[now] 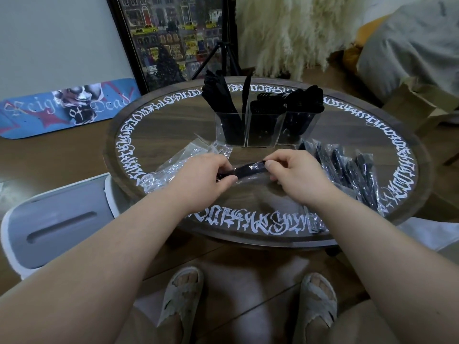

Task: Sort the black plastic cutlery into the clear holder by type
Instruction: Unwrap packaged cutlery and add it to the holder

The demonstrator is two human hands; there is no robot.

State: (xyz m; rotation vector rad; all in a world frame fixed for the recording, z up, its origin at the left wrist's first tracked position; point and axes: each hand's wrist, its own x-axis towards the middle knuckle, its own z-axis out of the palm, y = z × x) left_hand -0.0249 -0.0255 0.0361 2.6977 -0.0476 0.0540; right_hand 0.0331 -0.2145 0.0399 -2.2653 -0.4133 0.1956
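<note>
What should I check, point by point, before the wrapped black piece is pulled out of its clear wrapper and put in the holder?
1. Both hands grip the wrapped piece: left hand and right hand pinch its ends. Ok.
2. Wrapper already open: cannot tell.
3. Type of piece inside: cannot tell.
4. Clear holder stands upright within view, three compartments already hold cutlery. Ok.
5. More wrapped pieces wait on the table at the right. Ok.
6. Empty wrappers lie left, apart from the holder. Ok.
</note>
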